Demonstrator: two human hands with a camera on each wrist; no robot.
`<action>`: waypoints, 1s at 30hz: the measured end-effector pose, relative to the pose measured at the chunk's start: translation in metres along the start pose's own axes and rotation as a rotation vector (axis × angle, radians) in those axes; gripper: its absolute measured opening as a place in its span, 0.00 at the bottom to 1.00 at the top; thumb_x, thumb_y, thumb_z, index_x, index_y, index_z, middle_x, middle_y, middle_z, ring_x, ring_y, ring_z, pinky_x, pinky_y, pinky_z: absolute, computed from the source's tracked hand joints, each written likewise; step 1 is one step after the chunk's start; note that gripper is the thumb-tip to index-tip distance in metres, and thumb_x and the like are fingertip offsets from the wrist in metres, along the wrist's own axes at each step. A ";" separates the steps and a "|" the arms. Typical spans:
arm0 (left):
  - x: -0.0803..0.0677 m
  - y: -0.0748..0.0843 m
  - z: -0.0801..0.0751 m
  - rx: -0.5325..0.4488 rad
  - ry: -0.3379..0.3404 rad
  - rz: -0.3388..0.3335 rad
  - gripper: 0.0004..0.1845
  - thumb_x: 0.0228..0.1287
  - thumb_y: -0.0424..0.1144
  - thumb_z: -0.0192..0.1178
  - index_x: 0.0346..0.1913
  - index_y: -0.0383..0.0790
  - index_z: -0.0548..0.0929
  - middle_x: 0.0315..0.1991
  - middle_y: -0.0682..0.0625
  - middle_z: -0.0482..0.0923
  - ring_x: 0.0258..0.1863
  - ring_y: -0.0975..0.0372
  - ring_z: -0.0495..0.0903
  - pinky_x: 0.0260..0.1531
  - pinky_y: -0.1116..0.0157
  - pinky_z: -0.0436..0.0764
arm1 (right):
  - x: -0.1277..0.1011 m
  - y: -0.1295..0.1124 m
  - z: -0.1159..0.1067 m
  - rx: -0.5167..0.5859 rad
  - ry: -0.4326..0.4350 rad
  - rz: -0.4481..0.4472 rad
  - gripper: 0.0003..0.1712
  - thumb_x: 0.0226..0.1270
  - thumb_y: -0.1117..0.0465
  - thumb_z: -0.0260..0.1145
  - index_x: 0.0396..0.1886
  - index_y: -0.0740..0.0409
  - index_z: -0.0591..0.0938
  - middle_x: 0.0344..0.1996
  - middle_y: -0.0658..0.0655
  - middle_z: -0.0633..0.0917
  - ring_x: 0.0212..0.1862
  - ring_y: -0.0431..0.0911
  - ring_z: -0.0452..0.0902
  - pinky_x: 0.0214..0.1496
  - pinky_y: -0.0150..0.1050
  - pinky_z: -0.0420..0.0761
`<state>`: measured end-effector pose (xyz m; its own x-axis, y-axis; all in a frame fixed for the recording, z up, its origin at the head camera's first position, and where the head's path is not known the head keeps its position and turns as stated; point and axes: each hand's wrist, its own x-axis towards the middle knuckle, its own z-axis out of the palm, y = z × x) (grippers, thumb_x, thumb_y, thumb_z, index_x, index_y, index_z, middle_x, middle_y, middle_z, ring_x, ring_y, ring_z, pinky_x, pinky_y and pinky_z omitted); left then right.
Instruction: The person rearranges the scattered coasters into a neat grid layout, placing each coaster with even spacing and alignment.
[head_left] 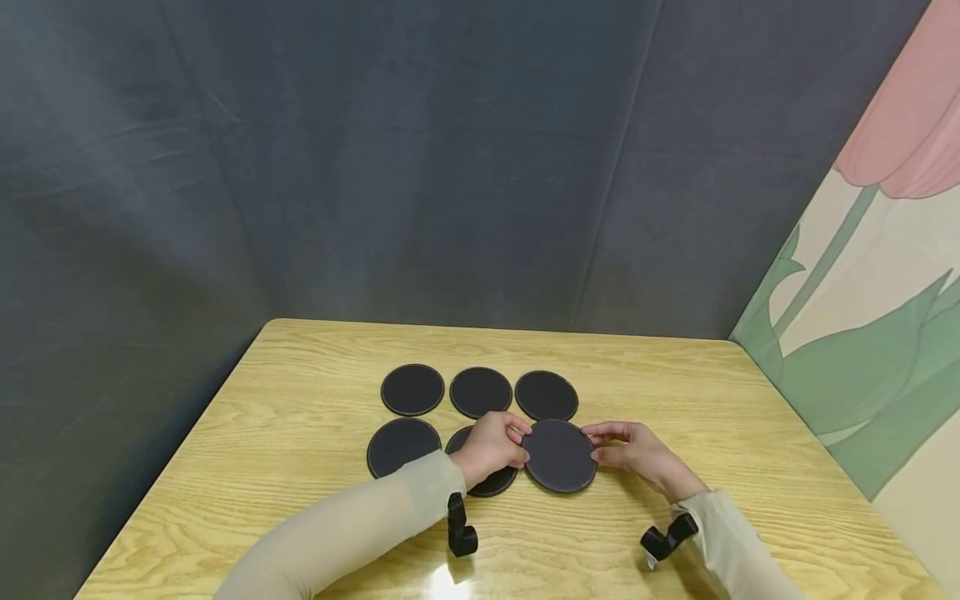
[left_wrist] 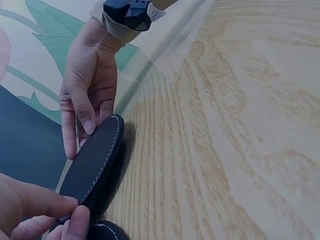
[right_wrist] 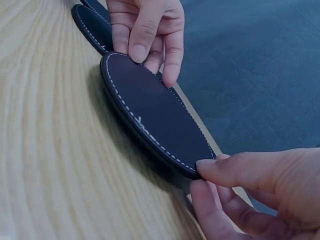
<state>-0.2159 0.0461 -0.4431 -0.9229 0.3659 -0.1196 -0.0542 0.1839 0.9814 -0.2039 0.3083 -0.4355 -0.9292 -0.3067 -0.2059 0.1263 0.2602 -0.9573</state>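
Black leather, white-stitched: the coaster (head_left: 559, 455) I watched sat between both hands, its edges pinched. My left hand (head_left: 491, 448) held its near-left rim between thumb and fingertips (right_wrist: 140, 50), and my right hand (head_left: 637, 454) pinched the opposite rim (left_wrist: 85, 117). It seemed tilted slightly off the wooden table (head_left: 750, 433), though I could not tell how far. Just beyond the fingers lay three coasters (head_left: 480, 392) in a row, with two more (head_left: 402, 446) under and beside the left hand.

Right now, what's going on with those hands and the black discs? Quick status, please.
Left hand and right hand pinch opposite edges of one black disc. Disc raised off wooden table. Five other discs lie flat close by.
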 end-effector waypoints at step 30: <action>-0.001 0.002 0.001 0.090 -0.014 -0.019 0.20 0.44 0.17 0.64 0.45 0.26 0.83 0.35 0.41 0.76 0.25 0.62 0.79 0.28 0.68 0.84 | 0.001 0.001 0.006 -0.048 0.016 0.022 0.27 0.60 0.73 0.66 0.59 0.80 0.72 0.41 0.56 0.81 0.39 0.39 0.81 0.43 0.31 0.83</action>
<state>-0.2149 0.0471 -0.4412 -0.9165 0.3747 -0.1404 -0.0361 0.2720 0.9616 -0.2030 0.3030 -0.4383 -0.9319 -0.2859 -0.2231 0.1300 0.3107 -0.9416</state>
